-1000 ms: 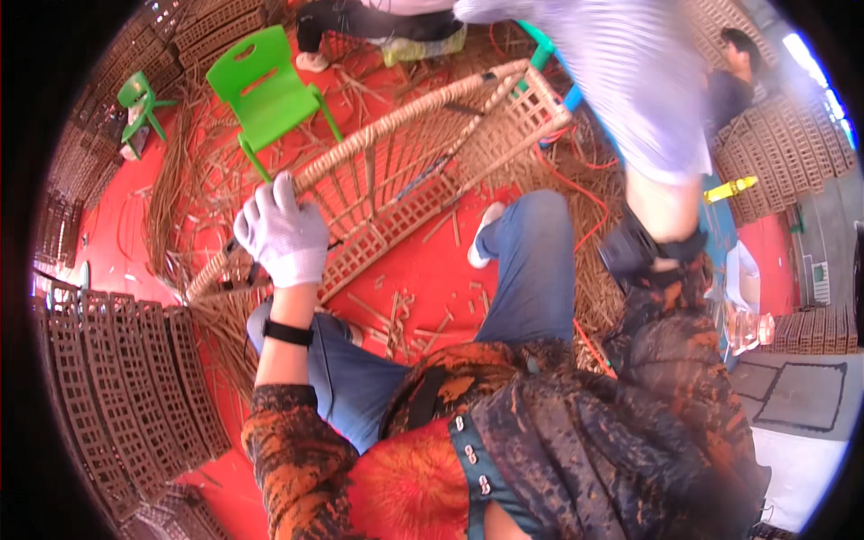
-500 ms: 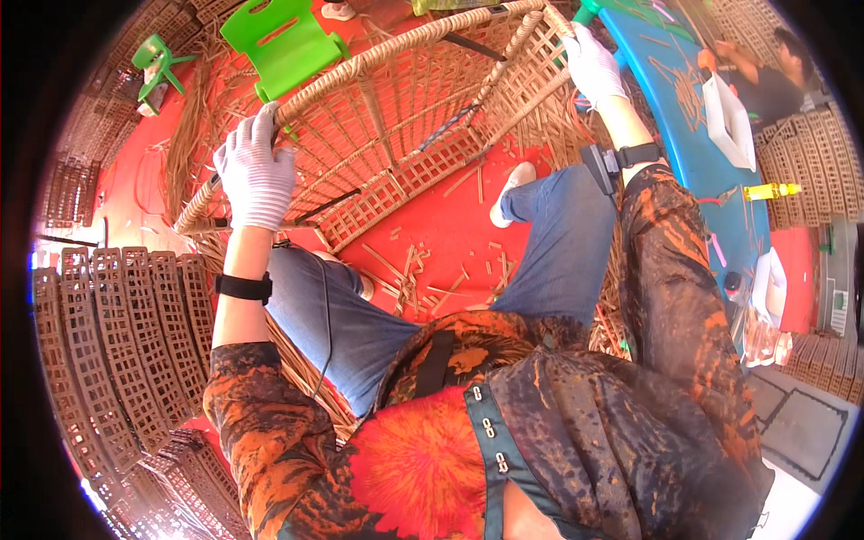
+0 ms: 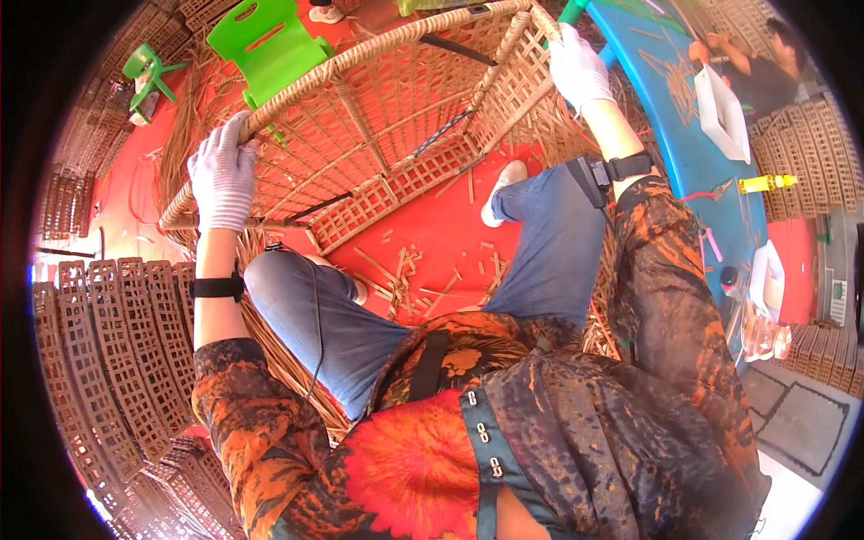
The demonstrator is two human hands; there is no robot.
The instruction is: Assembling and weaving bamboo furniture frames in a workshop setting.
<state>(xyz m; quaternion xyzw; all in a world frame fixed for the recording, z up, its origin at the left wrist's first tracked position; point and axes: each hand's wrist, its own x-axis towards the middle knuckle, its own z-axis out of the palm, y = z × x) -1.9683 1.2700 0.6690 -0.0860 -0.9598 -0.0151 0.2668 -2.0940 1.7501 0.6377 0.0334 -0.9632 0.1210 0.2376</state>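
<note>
A large woven wicker basket (image 3: 364,126) with a thick wrapped rim stands tilted in front of my legs, its lattice sides toward me. My left hand (image 3: 222,175), in a white striped knit glove, grips the rim at the left, fingers curled over it. At the far right corner my right hand (image 3: 579,67), gloved the same way, is closed round the rim. Dark strips cross the basket frame at several spots. Inside the weave runs a blue-and-white rod or cord (image 3: 441,133). Beyond the rim is a green plastic chair (image 3: 270,45).
A blue table (image 3: 670,117) on the right bears a white tray (image 3: 722,117), loose strips and a yellow bottle (image 3: 768,184). Stacked woven panels (image 3: 117,342) stand at the left. Cut strips (image 3: 405,279) litter the red floor. Another person (image 3: 765,81) sits beyond the table.
The basket has shifted slightly left in view, both hands moving with it. My left hand is a little lower and further left. Both hands keep their hold on the rim.
</note>
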